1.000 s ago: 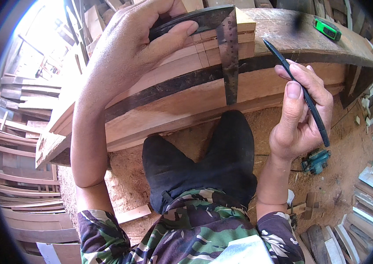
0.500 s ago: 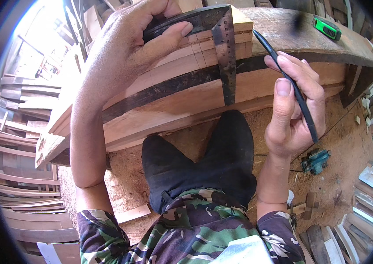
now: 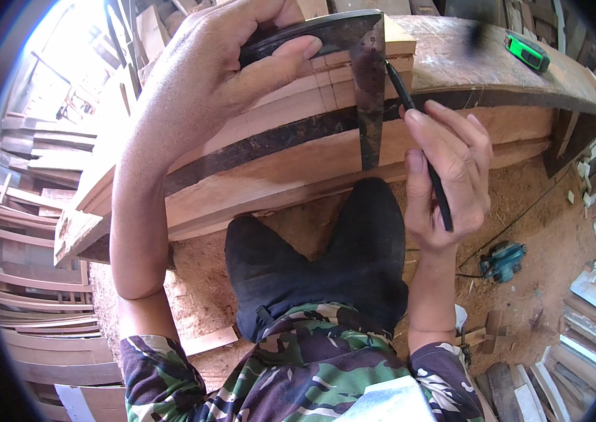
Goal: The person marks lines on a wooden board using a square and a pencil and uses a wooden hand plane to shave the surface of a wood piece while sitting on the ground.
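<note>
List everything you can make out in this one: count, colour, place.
Square: one, dark metal, in the left hand, across the wood strips
Pencil-like tool: one, black, in the right hand, tip by the square's blade
Wood strips: several, light brown, under the square
Tape measure: one, green and black, on the bench, upper right
Bench: one, brown, across the upper half
Power tool: one, teal, floor, right
Loose boards: many, brown and whitish, both sides
Floor: one, brown, below the bench
Trousers: one pair, black, centre
Camouflage shirt: one, lower centre
Left hand: one, upper left
Right hand: one, right of centre
</note>
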The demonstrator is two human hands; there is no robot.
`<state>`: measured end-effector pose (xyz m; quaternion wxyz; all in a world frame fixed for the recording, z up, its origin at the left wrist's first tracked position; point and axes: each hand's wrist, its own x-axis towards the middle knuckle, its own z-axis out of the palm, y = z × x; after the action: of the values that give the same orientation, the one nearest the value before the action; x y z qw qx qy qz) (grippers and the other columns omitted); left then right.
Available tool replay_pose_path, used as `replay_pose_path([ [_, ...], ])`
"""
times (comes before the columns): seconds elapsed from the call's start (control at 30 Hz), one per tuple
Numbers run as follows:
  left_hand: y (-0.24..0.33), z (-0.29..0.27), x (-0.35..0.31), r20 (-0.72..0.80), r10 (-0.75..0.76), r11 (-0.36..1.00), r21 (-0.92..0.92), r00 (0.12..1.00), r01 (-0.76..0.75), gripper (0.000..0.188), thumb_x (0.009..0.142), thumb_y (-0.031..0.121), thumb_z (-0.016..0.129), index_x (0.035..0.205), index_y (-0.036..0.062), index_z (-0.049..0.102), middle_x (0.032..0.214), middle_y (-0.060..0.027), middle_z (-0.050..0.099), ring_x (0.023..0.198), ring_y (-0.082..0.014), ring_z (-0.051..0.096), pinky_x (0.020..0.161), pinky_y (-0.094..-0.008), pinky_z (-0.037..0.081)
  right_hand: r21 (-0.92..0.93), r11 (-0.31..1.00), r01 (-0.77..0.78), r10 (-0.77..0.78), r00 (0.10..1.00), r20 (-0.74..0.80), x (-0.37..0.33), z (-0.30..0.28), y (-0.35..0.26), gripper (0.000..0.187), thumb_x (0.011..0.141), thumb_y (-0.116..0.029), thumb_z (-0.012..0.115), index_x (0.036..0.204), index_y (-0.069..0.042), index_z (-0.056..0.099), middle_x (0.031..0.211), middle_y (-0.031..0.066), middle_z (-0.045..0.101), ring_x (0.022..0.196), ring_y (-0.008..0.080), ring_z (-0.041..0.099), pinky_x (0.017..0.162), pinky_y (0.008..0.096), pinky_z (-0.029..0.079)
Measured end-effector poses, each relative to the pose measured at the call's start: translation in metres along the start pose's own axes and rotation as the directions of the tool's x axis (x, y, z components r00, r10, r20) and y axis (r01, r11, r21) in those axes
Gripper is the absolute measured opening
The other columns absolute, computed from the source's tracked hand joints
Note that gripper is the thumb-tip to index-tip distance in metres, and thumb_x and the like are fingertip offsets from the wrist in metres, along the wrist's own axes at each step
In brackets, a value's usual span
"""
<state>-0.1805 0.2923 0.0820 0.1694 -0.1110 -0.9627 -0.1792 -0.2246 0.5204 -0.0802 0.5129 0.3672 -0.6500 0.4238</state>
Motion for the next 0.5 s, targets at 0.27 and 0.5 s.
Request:
replay_pose_path([
  [0.27, -0.001, -0.001, 0.001, -0.026, 0.122, 0.992, 0.046, 0.992, -0.121, 0.025, 0.1, 0.021, 0.073, 0.095, 0.0016, 0.058, 0.08, -0.0106, 0.06, 0.072, -0.0197, 0.057, 0.067, -0.0353, 0.046, -0.02, 1.0, -0.019, 0.02, 0.999, 0.037, -0.006, -0.008, -0.005, 0.027, 0.09, -0.008, 0.073, 0.116, -0.011, 0.08, 0.109, 0.0057, 0.08, 0.108, 0.0277, 0.073, 0.109, 0.0453, 0.043],
  [0.5, -0.002, 0.001, 0.008, -0.052, 0.199, 0.979, 0.051, 0.979, -0.197, 0.024, 0.099, 0.021, 0.073, 0.095, 0.0014, 0.059, 0.08, -0.0139, 0.062, 0.072, -0.0278, 0.062, 0.067, -0.0386, 0.047, 0.032, 0.997, -0.066, 0.068, 0.996, -0.055, -0.005, -0.014, 0.002, 0.029, 0.093, -0.005, 0.068, 0.121, -0.005, 0.075, 0.111, 0.01, 0.081, 0.108, 0.0312, 0.073, 0.109, 0.0496, 0.043],
])
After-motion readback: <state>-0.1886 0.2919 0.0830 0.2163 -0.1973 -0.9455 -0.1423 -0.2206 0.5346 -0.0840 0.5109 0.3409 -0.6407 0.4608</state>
